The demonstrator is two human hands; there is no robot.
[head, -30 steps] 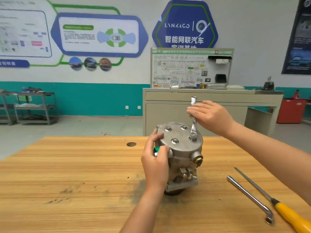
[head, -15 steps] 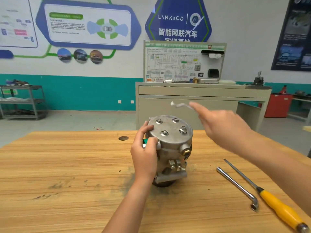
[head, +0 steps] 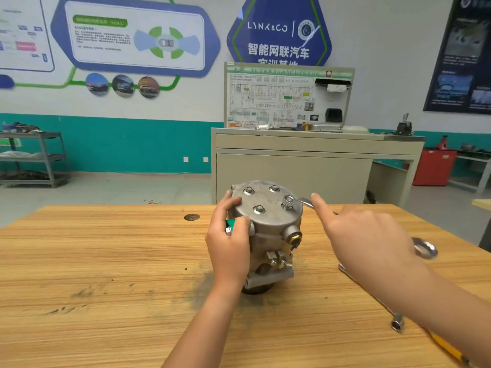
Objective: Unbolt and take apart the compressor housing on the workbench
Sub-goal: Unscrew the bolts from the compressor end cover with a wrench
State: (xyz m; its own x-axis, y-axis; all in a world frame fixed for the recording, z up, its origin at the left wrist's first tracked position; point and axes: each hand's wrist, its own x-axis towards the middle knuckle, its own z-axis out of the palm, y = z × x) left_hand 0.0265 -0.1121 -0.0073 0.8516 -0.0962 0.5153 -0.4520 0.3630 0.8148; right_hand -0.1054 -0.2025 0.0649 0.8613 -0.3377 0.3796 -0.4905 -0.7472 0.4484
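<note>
One compressor housing (head: pixel 268 235) is standing near the middle of the wooden workbench (head: pixel 106 261), its long axis running upright. The round bolted cover is facing up and tipping a little toward the camera, and the dark round end is sitting on the wood. A brass port (head: pixel 295 236) on its side is pointing toward 4 o'clock.

Four bolts are showing on the cover: one at 10 o'clock (head: pixel 249 191), one at 1 o'clock (head: pixel 274 188), one at 7 o'clock (head: pixel 259 209) and one at 3 o'clock (head: pixel 287 205).

One wrench (head: pixel 303 201) is sitting with its ring over the 3 o'clock bolt, its shank running out toward 4 o'clock and passing under the right hand (head: pixel 372 243). The blurred far end is sticking out past the wrist. That hand is holding the wrench, with the index finger lying straight along the shank; the other fingers are hidden.

The left hand (head: pixel 228 245) is gripping the housing from 9 o'clock, fingertips curling over the cover's rim and the thumb lying beside a small green part (head: pixel 230 223).

Two more tools are lying on the bench at 4 to 5 o'clock of the housing, both partly hidden by the right arm: an L-shaped metal bar (head: pixel 396 322) and a yellow-handled screwdriver (head: pixel 446 349).
</note>
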